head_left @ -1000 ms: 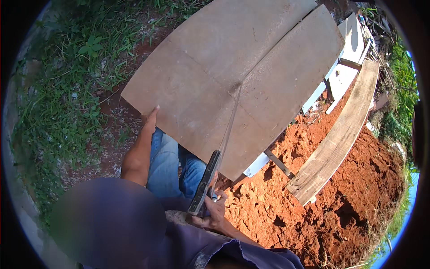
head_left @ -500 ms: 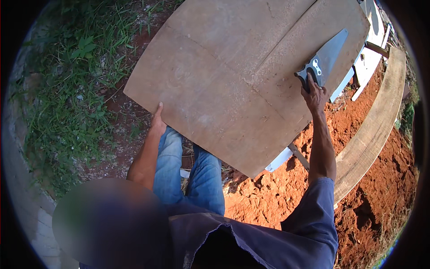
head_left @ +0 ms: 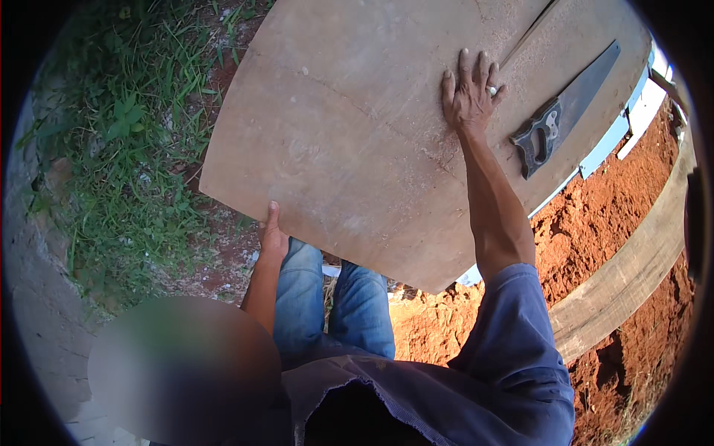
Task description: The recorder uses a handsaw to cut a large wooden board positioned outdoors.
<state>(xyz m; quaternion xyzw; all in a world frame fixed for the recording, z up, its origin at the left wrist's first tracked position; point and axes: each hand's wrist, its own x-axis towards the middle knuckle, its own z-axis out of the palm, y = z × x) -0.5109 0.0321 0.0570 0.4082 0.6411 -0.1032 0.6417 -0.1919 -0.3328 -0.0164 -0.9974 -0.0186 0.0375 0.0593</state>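
Observation:
A large brown plywood sheet [head_left: 335, 149] lies in front of me, with sawdust along a narrow dark cut at its far part. My left hand [head_left: 274, 236] grips the sheet's near edge, thumb on top, its fingers hidden underneath. My right hand [head_left: 472, 97] rests flat on the sheet with its fingers spread, just left of the cut's near end, a ring on one finger. To the right of that hand, a handsaw [head_left: 569, 108] with a dark grey handle lies on the plywood, its blade directed to the far right. Nobody holds it.
Green grass [head_left: 134, 163] grows on the left beside a pale concrete strip [head_left: 44, 327]. On the right is loose red soil [head_left: 573, 215], crossed by a long wooden plank [head_left: 632, 275]. Pale blue-white boards [head_left: 606, 149] stick out under the sheet's right edge.
My right hand has let go of the handsaw, left it lying on the sheet, and moved left to lie flat on the plywood. My left hand keeps its hold on the edge.

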